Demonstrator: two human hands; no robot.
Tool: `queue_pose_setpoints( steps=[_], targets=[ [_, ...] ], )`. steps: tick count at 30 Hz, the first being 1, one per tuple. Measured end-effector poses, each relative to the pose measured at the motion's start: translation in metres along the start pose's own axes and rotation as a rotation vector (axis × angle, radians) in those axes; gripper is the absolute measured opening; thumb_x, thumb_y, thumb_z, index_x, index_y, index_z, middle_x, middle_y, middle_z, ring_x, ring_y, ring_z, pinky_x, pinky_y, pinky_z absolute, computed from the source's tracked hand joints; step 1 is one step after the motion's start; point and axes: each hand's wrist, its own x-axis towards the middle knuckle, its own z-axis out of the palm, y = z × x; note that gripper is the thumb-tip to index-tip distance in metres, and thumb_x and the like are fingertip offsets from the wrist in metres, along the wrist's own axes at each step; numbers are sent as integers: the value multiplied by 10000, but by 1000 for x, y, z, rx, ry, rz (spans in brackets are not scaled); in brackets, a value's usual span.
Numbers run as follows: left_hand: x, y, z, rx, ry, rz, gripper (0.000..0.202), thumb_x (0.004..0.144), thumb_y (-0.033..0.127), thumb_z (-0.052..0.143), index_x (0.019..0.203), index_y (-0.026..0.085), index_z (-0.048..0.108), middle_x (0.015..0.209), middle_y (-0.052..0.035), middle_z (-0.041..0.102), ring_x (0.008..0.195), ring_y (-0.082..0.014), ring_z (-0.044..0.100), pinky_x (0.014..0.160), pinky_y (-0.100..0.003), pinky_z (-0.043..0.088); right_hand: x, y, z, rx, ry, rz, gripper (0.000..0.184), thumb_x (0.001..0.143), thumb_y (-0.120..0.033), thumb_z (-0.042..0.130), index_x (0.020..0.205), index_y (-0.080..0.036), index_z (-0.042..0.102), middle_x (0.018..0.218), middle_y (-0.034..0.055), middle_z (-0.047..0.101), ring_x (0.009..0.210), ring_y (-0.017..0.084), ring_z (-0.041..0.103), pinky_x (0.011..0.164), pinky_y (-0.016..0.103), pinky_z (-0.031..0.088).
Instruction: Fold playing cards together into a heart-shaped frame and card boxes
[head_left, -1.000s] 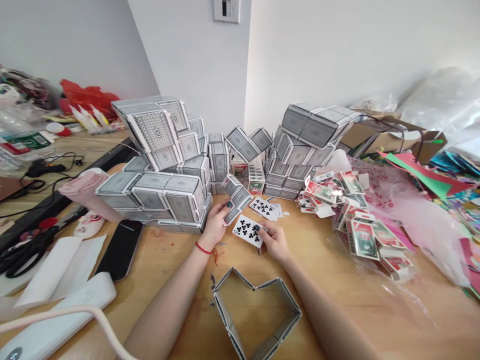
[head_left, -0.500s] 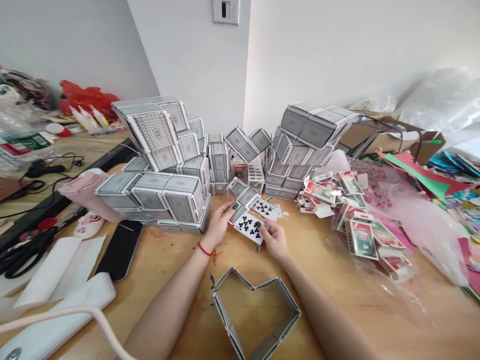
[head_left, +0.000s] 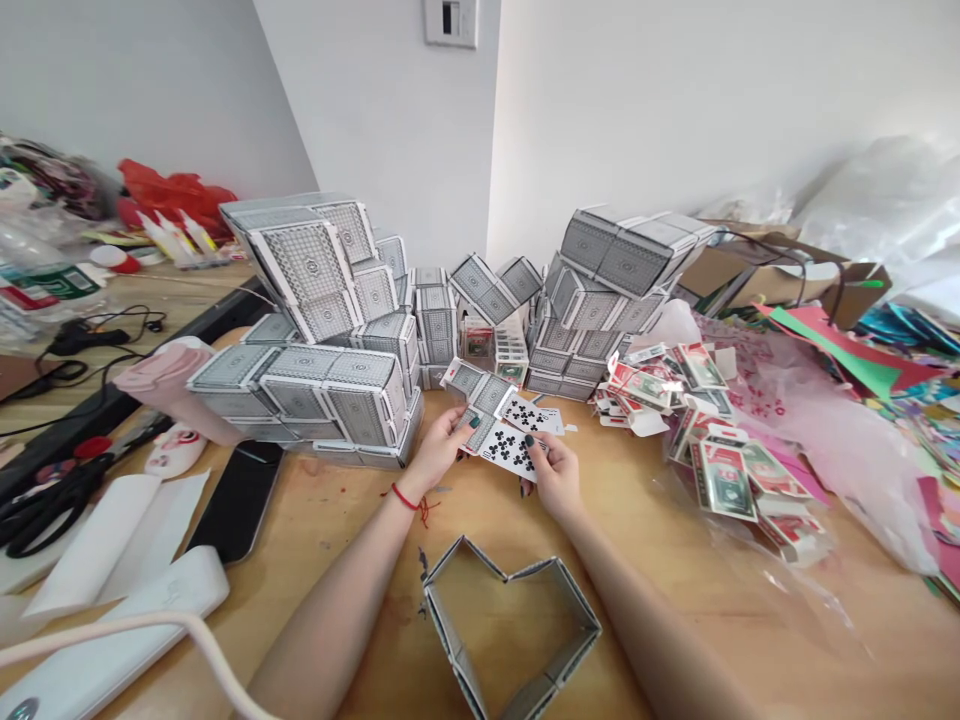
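Note:
My left hand [head_left: 441,448] pinches the near end of a strip of grey-backed playing cards [head_left: 487,392] joined together. In my right hand [head_left: 556,474], a face-up clubs card [head_left: 508,450] is gripped between thumb and fingers; its far left edge meets the strip. Whether the two are attached I cannot tell. Just behind them, more face-up playing cards [head_left: 529,412] lie on the table. Nearer to me, between my forearms, stands a heart-shaped frame [head_left: 559,580] made of cards.
Stacked blocks of grey-backed cards rise at the left [head_left: 307,390] and right [head_left: 600,290]. Crumpled red-and-white card boxes [head_left: 724,475] and plastic wrap [head_left: 840,470] lie on the right. A black phone [head_left: 238,500], a white glue gun [head_left: 142,640] and black scissors [head_left: 52,500] are on the left.
The clubs card in my right hand has shifted slightly right and turned, now overlapping the strip differently. The strip in my left hand has tilted a little.

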Motion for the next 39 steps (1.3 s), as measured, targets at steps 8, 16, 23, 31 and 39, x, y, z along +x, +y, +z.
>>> queue_pose_setpoints(
  steps=[8,16,23,31,39],
  targets=[
    [-1,1,-6,57,-129,-61,345,692,279,610,1008,144,580,670,20,556,539,-89,458,487,-191,348,2,4,-7,-86,18,-6,344,781,-494,514,829,-156,560,363,-81,422,242,99,404,243,199,286],
    [-2,1,-3,-4,-131,-55,346,684,262,612,1001,127,579,648,19,567,554,-99,460,556,-211,367,3,9,-8,-170,60,-27,348,791,-489,493,821,-154,580,386,-61,438,267,99,404,268,207,283],
    [-4,3,0,-19,-106,-57,332,690,282,613,984,130,594,598,27,540,550,-106,464,582,-220,369,6,8,-10,-116,45,23,373,749,-531,524,818,-169,582,443,-60,421,305,92,365,282,219,290],
    [-4,0,-2,-26,1,-50,380,687,313,612,1027,147,577,673,19,565,526,-82,448,494,-193,331,4,11,-14,-213,78,-114,331,783,-486,495,789,-163,569,480,-49,414,407,88,342,385,211,268],
    [-4,1,0,-29,26,-19,401,684,360,626,1019,150,565,632,35,517,524,-71,430,476,-178,330,-1,12,-11,-233,162,-144,328,807,-481,466,826,-163,547,493,-50,410,412,86,315,382,208,238]
  ],
)
